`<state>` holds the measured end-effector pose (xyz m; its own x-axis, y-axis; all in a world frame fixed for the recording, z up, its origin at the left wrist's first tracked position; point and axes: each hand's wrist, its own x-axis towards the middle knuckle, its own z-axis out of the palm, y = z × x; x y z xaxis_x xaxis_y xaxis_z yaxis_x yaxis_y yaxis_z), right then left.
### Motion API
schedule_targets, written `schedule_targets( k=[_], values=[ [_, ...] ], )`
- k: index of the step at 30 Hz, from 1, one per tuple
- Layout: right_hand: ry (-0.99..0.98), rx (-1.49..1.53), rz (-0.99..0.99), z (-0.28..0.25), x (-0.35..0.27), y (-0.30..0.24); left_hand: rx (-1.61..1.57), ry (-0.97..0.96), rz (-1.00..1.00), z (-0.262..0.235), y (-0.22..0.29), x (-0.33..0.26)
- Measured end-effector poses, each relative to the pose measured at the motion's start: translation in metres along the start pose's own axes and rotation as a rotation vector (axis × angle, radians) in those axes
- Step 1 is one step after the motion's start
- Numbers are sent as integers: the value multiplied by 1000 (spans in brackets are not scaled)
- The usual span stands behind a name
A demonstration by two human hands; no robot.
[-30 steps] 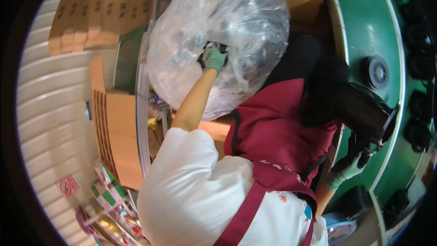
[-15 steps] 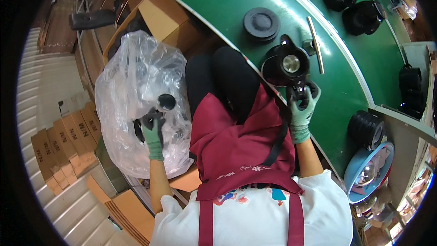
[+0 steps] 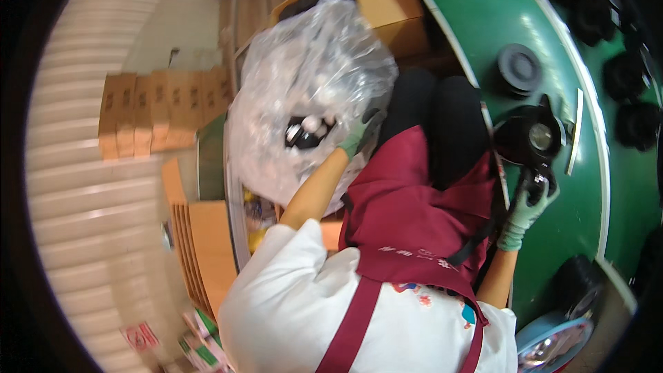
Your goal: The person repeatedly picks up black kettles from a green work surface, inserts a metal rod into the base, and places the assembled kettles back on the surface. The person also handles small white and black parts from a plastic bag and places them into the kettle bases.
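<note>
At the green bench's near edge stands a black jug (image 3: 507,137) with a pale round window in its middle. My right hand (image 3: 528,208), in a pale green glove with dark fingers, is closed on the jug's handle (image 3: 535,183). My left hand (image 3: 356,139), gloved alike, is by the right side of a big clear plastic bag (image 3: 311,62) left of my knees. Motion smears its fingers, so I cannot make out whether they hold anything. Through the bag's opening show black and whitish round-ended parts (image 3: 311,131).
Stacked black discs (image 3: 518,69) and a metal strip (image 3: 574,131) lie on the green bench (image 3: 476,7). More black jugs (image 3: 625,76) stand at the far right. A blue basin (image 3: 587,335) is at lower right. Cardboard boxes (image 3: 162,110) line the left, and an open carton (image 3: 394,0) sits behind the bag.
The view has turned leftward, shifting everything right. My left hand has come from inside the bag to its right side, away from the dark-capped part it was beside. My right hand stays on the handle.
</note>
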<state>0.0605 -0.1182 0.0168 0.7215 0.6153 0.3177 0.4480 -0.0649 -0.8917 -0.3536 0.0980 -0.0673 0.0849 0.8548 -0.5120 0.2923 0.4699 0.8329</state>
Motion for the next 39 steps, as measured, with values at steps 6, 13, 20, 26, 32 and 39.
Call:
schedule_targets(
  k=[6, 13, 20, 26, 32, 39],
  values=[
    [33, 67, -54, -12, 0, 43, 29, 222, 213, -55, -29, -76],
    [45, -89, 13, -32, 1, 66, 753, 757, 97, -153, -18, -45],
    [-24, -179, 120, -32, 8, 38, 1131, 473, -201, -179, -16, 5],
    [28, -224, 42, -23, -3, 18, 1053, 65, 172, -124, 96, -66],
    [33, -149, -113, -5, -15, 31, -5, -548, 611, 64, 235, -126],
    [31, -83, 104, 12, 5, -25, 989, -333, 1535, 253, 284, -116]
  ],
)
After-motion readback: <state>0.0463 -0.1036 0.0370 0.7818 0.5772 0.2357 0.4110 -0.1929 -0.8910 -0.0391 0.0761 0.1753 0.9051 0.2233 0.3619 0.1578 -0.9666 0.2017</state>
